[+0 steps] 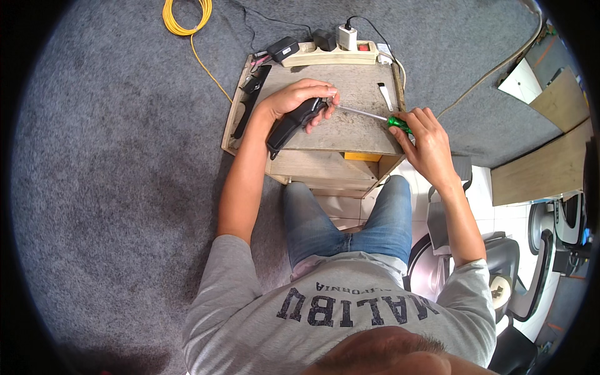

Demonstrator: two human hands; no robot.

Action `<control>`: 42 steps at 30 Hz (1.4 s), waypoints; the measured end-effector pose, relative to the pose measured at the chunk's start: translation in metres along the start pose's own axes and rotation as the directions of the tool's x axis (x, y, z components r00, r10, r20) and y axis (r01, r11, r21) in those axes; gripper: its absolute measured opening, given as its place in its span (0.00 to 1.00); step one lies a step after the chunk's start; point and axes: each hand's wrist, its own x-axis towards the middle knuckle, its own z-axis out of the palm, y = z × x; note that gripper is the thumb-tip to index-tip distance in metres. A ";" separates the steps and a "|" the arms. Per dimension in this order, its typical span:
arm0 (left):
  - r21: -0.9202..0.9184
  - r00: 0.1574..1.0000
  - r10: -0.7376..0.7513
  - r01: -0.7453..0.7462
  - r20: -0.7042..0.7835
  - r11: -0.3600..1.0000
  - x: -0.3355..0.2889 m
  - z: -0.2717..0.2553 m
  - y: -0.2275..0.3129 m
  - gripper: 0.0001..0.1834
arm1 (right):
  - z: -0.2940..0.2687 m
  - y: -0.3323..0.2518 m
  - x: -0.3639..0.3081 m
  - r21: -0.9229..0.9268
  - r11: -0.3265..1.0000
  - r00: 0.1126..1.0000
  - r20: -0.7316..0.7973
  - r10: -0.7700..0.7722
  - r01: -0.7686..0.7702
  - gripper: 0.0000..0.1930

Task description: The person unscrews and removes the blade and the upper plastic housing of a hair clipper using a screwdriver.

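Note:
My left hand (306,95) is wrapped round a black hair clipper (292,127) above the wooden tabletop (356,134). The clipper lies slantwise, its loop end toward me and its head at my fingertips. In my right hand (425,134) is a screwdriver (398,124) with a green handle, gripped between thumb and fingers. Its metal shaft points left, and the tip is at the clipper's head beside my left fingers. Whether the tip sits in a screw is too small to tell. A small brush (385,97) with a pale handle and dark bristles lies behind the screwdriver.
Along the table's far edge runs a power strip (300,57) with black adapters (283,49) and a white charger (347,37). A black strip-shaped piece (251,103) lies at the left edge. Yellow cable (187,28) is coiled on the grey carpet (125,156). Chairs (500,262) stand at right.

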 end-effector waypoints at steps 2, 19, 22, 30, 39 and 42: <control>0.007 1.000 -0.002 0.002 -0.017 1.000 -0.002 0.001 0.001 0.17 | 0.000 0.000 0.000 0.004 1.000 1.000 0.007 0.009 -0.009 0.14; -0.066 0.999 0.001 -0.004 -0.039 0.998 -0.009 0.002 0.004 0.21 | 0.019 -0.002 0.021 0.286 0.834 0.876 0.041 0.481 -0.472 0.21; -0.129 0.999 -0.010 0.005 -0.032 0.992 -0.009 -0.003 -0.002 0.23 | 0.021 -0.014 0.035 0.433 0.759 0.857 0.068 0.510 -0.486 0.18; -0.189 0.994 -0.014 -0.006 -0.106 0.982 -0.005 0.024 0.000 0.22 | 0.057 -0.028 0.057 0.583 0.797 0.982 0.011 0.186 -0.158 0.17; -0.185 0.995 0.010 -0.029 -0.102 0.982 0.001 0.032 -0.011 0.22 | 0.059 -0.032 0.055 0.487 0.865 0.987 -0.043 0.156 -0.115 0.23; -0.183 0.995 -0.004 -0.015 -0.098 0.983 0.003 0.030 -0.011 0.24 | 0.058 -0.032 0.055 0.484 0.865 0.985 -0.028 0.170 -0.135 0.22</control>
